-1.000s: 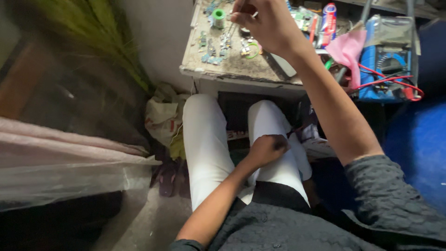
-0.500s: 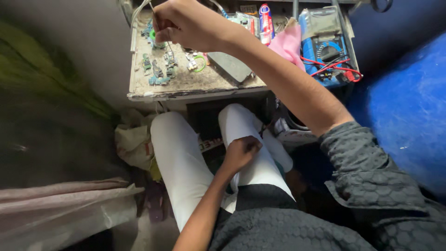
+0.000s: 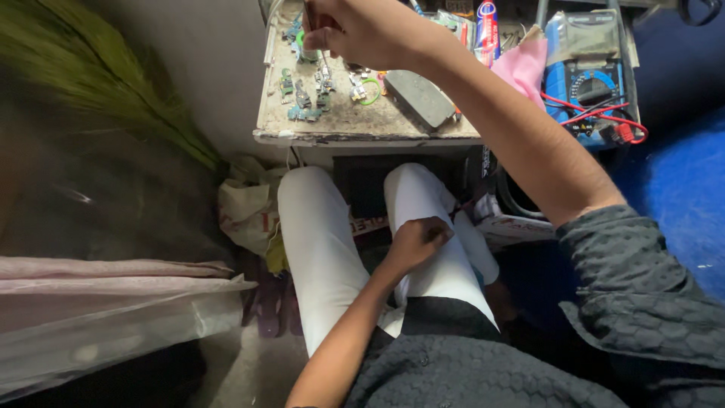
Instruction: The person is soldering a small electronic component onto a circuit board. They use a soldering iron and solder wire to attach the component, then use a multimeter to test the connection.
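**Pinching a thin tool over a cluttered little workbench**

Starting far to the left of both hands, a green broom [image 3: 113, 83] leans along the wall, and below it a clear plastic sheet [image 3: 113, 317] lies over pale cloth. Nearer in, a crumpled cloth bag [image 3: 245, 211] sits on the floor just left of the white-trousered knee [image 3: 317, 227].

The left hand [image 3: 415, 242] rests curled into a loose fist on the right thigh, fingers folded in (whether anything is inside it cannot be told).

Up above, the right hand [image 3: 362, 30] is closed in a pinch, thumb and fingers gripping a thin metal tool [image 3: 321, 53] whose tip points down toward the small worktable [image 3: 362, 128]. Directly beneath that hand lie small green circuit boards [image 3: 302, 98], and just right of them a green ring [image 3: 366, 94]. Under the forearm sits a dark flat rectangular block [image 3: 419, 98].

Further right of the arm stand a red and blue tube [image 3: 487, 23], a pink cloth [image 3: 521, 68], and a blue multimeter [image 3: 593, 87] with red leads [image 3: 604, 125] looped beside it.
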